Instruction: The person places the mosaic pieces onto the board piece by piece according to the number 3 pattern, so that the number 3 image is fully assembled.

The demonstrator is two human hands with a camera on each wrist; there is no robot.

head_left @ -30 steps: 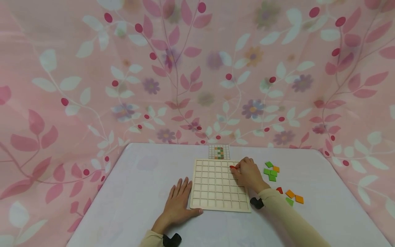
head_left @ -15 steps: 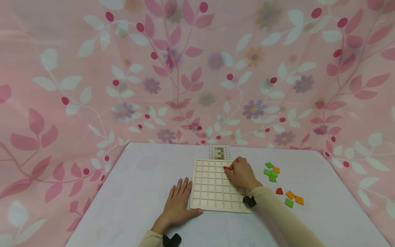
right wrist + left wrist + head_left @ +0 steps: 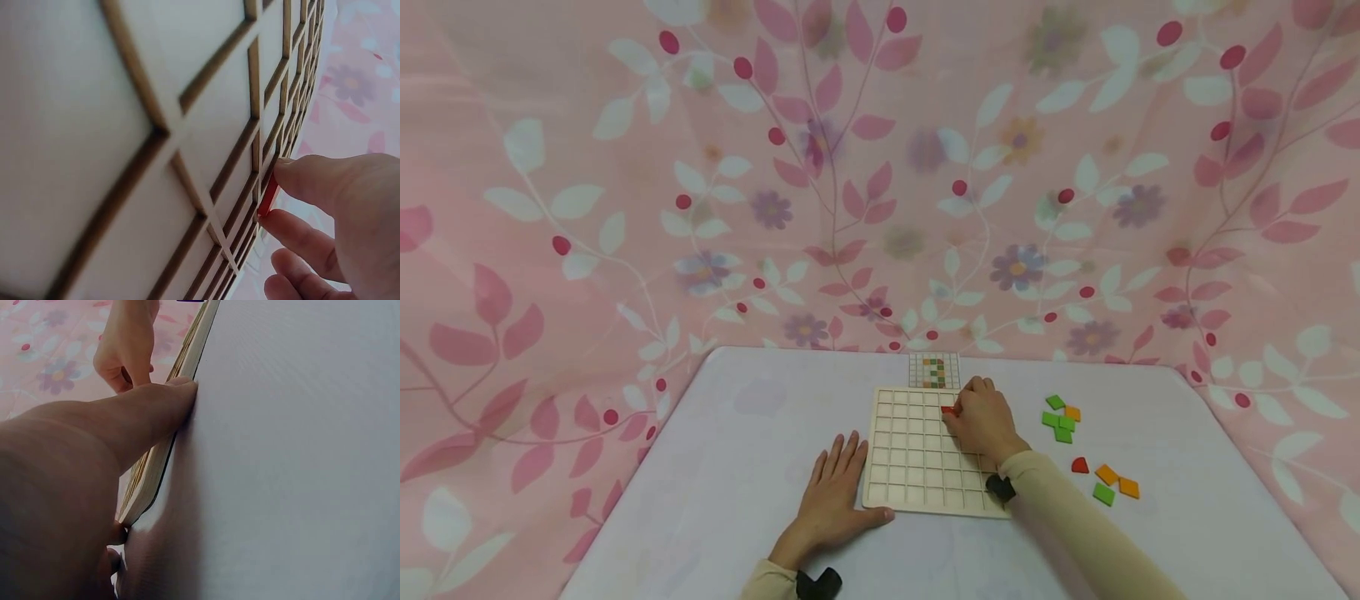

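Note:
A wooden grid board with square recesses lies on the white table. Over its far right part, my right hand pinches a red tile between thumb and fingertip. The right wrist view shows that red tile close against the grid, its edge toward the camera. My left hand lies flat with fingers spread at the board's left edge, its thumb at the near left corner. In the left wrist view the left thumb crosses the board's edge.
A small pattern card with coloured squares lies behind the board. To the right are several green tiles, an orange tile, a nearer red tile, two orange tiles and a green tile. A floral cloth hangs behind.
My right hand has moved left across the board's far part, carrying the red tile from near the right edge, with little movement lately. My left hand has stayed at the board's left edge.

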